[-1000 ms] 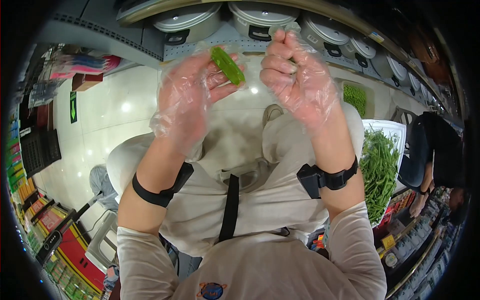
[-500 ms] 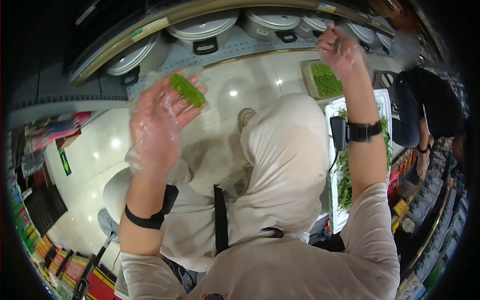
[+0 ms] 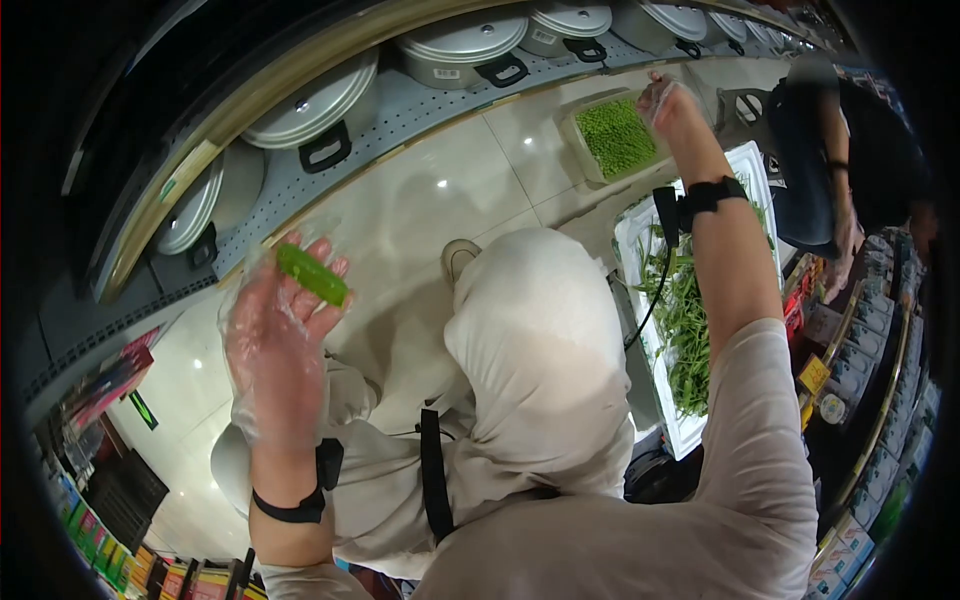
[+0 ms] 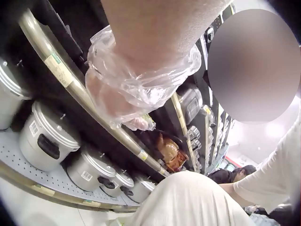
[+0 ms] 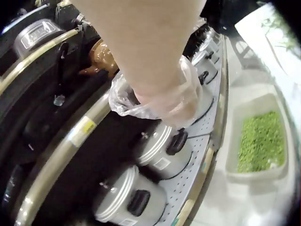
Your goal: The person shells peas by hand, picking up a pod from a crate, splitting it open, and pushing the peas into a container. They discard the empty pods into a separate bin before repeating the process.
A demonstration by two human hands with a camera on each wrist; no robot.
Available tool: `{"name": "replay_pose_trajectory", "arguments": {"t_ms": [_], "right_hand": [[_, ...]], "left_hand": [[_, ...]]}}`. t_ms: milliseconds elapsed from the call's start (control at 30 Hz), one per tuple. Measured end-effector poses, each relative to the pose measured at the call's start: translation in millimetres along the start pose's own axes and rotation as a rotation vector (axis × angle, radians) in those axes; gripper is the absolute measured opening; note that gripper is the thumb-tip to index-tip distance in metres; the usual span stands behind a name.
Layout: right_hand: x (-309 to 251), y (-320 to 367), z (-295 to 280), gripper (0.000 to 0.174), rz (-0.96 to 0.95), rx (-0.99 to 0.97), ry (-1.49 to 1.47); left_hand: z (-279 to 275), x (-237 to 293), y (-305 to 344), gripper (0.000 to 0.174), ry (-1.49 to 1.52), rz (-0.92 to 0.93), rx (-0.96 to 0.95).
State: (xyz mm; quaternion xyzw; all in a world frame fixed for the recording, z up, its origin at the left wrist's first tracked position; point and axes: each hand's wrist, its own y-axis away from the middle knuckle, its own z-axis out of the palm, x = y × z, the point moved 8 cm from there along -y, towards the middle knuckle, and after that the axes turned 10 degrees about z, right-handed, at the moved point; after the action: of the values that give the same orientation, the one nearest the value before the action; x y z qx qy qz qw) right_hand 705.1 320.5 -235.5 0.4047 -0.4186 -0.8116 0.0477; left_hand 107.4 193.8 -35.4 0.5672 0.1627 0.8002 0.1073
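My left hand (image 3: 280, 345), in a clear plastic glove, holds a bright green pea pod (image 3: 312, 275) across its fingers, above the floor at the left. In the left wrist view the forearm and glove hide most of that hand. My right hand (image 3: 670, 105), gloved too, is stretched far out at the right rim of a pale tub (image 3: 572, 140) of shelled green peas (image 3: 613, 138). Its fingers look bent, and I cannot tell whether anything is in them. The right wrist view shows the back of the right glove (image 5: 176, 106), with the fingers hidden.
A white foam box (image 3: 685, 440) of green pods (image 3: 685, 345) stands right of my knee (image 3: 545, 320). Lidded metal pots (image 3: 465, 50) line the low shelf (image 3: 385, 150) ahead. At the far right another person (image 3: 850, 150) is beside a goods shelf.
My right hand has moved from in front of me out to the right, to the pea tub. The left hand, still with the pod, is lower and further left. The view has turned right.
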Motion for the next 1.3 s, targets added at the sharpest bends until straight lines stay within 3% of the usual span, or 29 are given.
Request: {"name": "replay_pose_trajectory", "arguments": {"t_ms": [300, 467, 567, 633, 700, 767, 833, 900, 967, 1033, 1067, 1133, 1167, 1233, 1300], "right_hand": [[-29, -27, -65, 0.009, -0.133, 0.465, 0.205], [-38, -28, -75, 0.010, -0.198, 0.567, 0.217], [-48, -37, -71, 0.010, -0.206, 0.468, 0.124], [-45, -37, -53, 0.010, -0.235, 0.271, 0.002], [-17, 61, 29, 0.009, -0.312, 0.075, -0.084], [7, 116, 75, 0.017, -0.245, -0.055, 0.111], [42, 214, 139, 0.026, -0.226, -0.223, 0.047], [72, 285, 186, 0.030, -0.219, -0.326, 0.226], [100, 331, 215, 0.031, -0.298, -0.419, 0.579], [133, 363, 241, 0.038, -0.490, -0.528, 0.633], [136, 375, 248, 0.038, -0.502, -0.524, 0.630], [145, 399, 266, 0.052, -0.659, -0.373, 1.234], [150, 404, 268, 0.052, -0.668, -0.374, 1.233], [160, 410, 268, 0.036, -0.671, -0.367, 1.132], [164, 410, 269, 0.035, -0.701, -0.370, 1.172]], "left_hand": [[6, -7, -4, 0.049, -0.041, -0.062, 0.070], [13, -7, -6, 0.047, -0.011, -0.046, 0.029], [20, -4, -2, 0.045, -0.045, -0.029, 0.022], [26, -1, 2, 0.045, -0.038, -0.011, -0.026], [30, 1, 5, 0.044, -0.028, 0.011, -0.079], [34, 1, 9, 0.043, 0.013, 0.000, -0.132], [39, 4, 15, 0.042, 0.008, 0.002, -0.134], [42, 6, 22, 0.042, 0.001, 0.000, -0.143], [45, 8, 27, 0.041, 0.034, 0.039, -0.176], [46, 10, 31, 0.041, 0.060, 0.063, -0.179], [46, 11, 32, 0.041, 0.084, 0.083, -0.165], [45, 10, 33, 0.039, 0.048, 0.121, -0.162], [44, 13, 34, 0.038, 0.012, 0.153, -0.148], [47, 17, 41, 0.037, 0.034, 0.171, -0.146], [48, 20, 48, 0.036, 0.056, 0.186, -0.139]]}}
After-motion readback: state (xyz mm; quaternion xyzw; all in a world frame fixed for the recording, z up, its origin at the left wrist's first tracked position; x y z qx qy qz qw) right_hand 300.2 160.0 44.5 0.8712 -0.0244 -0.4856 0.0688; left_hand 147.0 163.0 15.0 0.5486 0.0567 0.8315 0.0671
